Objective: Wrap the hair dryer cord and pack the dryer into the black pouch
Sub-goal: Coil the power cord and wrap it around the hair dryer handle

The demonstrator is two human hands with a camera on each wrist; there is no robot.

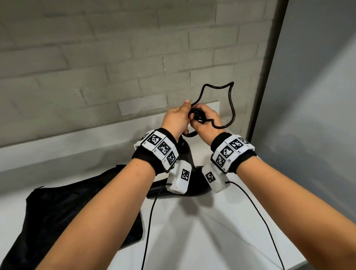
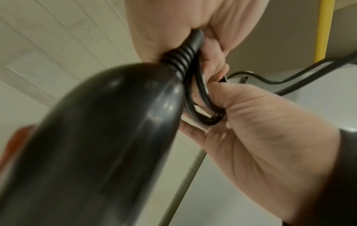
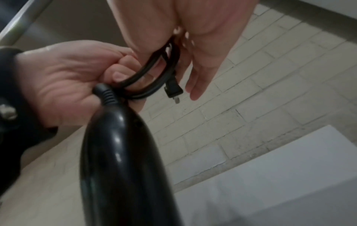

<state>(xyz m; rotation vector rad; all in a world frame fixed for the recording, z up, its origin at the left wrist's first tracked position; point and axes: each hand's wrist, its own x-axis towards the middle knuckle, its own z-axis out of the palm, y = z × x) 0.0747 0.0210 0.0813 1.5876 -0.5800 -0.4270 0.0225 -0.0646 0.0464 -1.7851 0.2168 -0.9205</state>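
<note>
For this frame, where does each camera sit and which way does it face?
Head: on the head, facing forward and down at the left hand and right hand holding the cord; both forearms show.
Left wrist: on the left wrist, facing along the palm at the hair dryer; both hands show.
Right wrist: on the right wrist, facing along its palm; both hands show.
Shared: both wrist views show the hair dryer and cord loops.

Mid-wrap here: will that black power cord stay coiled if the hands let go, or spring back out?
The black rubber power cord probably springs: its free loop stands arched in the air, holding kinks. The coils look loose, held only by the left hand and right hand, so they likely unwind.
</note>
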